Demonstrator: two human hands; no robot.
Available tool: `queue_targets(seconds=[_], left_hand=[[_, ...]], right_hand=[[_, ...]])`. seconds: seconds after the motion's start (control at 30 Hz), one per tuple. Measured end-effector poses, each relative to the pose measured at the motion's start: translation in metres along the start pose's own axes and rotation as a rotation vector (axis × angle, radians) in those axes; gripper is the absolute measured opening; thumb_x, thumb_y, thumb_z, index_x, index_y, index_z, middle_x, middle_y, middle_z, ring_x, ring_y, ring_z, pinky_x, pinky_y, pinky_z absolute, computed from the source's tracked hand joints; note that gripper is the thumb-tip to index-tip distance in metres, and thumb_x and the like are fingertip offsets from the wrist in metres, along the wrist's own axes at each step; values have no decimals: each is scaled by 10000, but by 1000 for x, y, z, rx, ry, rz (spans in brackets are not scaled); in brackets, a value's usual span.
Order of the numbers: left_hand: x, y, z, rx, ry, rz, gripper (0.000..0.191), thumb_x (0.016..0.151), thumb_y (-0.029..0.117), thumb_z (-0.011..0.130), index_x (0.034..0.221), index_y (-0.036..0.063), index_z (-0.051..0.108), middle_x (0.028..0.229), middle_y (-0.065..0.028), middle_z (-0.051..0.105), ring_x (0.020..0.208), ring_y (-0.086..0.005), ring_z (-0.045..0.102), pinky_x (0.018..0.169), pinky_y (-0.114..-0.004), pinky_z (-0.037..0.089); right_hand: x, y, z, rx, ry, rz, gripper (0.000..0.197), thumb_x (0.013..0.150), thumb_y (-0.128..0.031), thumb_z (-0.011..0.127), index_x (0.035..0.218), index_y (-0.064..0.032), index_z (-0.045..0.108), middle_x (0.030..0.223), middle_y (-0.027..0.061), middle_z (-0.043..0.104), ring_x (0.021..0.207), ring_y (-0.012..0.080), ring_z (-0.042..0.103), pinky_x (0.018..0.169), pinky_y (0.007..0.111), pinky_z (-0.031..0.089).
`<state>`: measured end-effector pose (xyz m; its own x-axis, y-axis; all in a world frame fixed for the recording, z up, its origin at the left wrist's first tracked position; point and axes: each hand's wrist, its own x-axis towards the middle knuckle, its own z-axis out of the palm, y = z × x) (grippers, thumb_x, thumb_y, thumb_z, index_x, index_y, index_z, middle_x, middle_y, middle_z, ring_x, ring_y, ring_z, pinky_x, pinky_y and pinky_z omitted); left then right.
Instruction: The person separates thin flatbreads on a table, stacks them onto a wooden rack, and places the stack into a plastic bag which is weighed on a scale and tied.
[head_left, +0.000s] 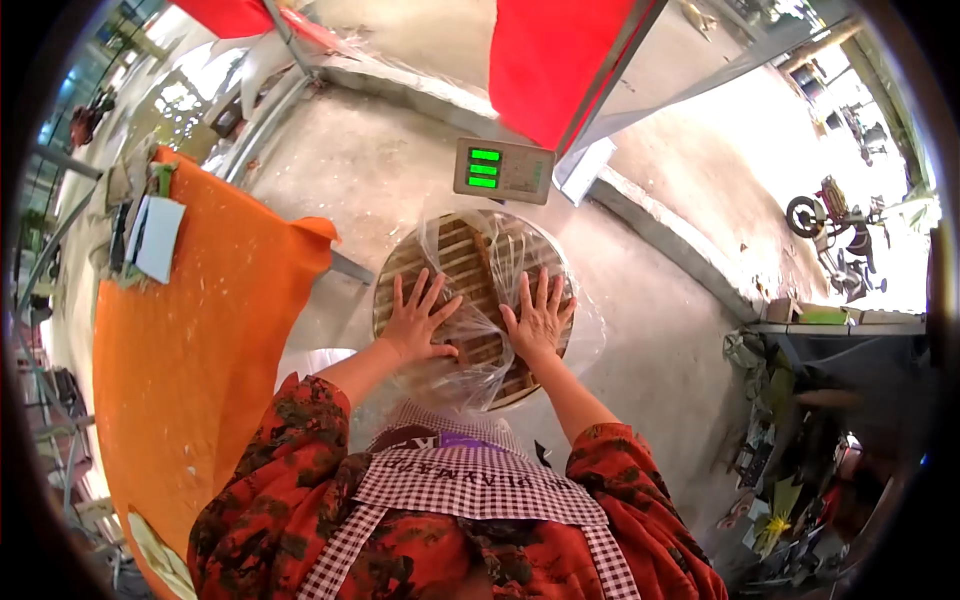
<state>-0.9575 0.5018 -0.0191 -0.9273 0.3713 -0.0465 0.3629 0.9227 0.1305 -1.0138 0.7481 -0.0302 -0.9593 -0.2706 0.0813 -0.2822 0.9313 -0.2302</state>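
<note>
In front of me is a round slatted lid or tray (457, 244), seemingly of wood or bamboo, with a darker bar across it. A clear plastic sheet (480, 375) lies crumpled over its slats and past its rim. My left hand (416, 319) rests palm down on the left part, fingers spread. On the right part my right hand (538, 311) lies flat, fingers apart. Neither hand grips anything. Just beyond the round rim stands a scale's display unit (504, 171) with green lit readouts. What lies beneath the slats is hidden.
An orange cloth (187, 322) covers a table at left, bearing a white pad (159, 238). A red sheet (555, 67) hangs on a metal frame ahead. A low concrete curb (675, 240) runs at right; shelves with clutter stand at lower right. A motorcycle (840, 232) is outside.
</note>
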Motion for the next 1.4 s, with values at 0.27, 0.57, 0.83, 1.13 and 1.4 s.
queue_targets(seconds=[0.27,0.57,0.83,1.13,1.4], left_hand=[[-10,65,-30,-271,37,-68,855,646,499,721,1377,187,405,1515,-139,172,1418,-326,80,1075,-631,48],[-62,-4,-11,-222,749,-318,115,631,29,561,625,88,462,635,-127,477,676,-328,506,596,-454,352],[-132,-36,-134,-511,761,-588,331,688,0,594,1016,46,599,1200,-179,542,1184,-338,478,1007,-394,370],[-47,-34,-24,-21,131,-914,398,742,107,627,1137,92,579,1293,-190,484,1089,-395,518,847,-427,474],[-14,-105,35,-320,429,-960,200,810,43,530,976,60,640,915,-115,619,813,-272,609,689,-370,478]], right_hand=[[-16,-9,-31,263,13,-149,146,734,-185,653,840,-86,660,1156,106,559,1125,312,489,902,496,390],[66,165,-92,1044,-288,540,128,865,-226,593,922,-113,576,629,-22,456,447,53,343,371,208,239],[83,83,-98,157,446,-252,514,787,-301,669,1232,-95,513,1256,172,517,1163,351,470,966,427,386],[160,71,-2,258,-47,-390,193,858,-233,575,756,-72,548,967,126,638,834,329,607,617,442,472],[248,67,70,439,-354,-159,286,866,-326,548,914,-58,635,845,244,608,828,399,604,662,467,455]])
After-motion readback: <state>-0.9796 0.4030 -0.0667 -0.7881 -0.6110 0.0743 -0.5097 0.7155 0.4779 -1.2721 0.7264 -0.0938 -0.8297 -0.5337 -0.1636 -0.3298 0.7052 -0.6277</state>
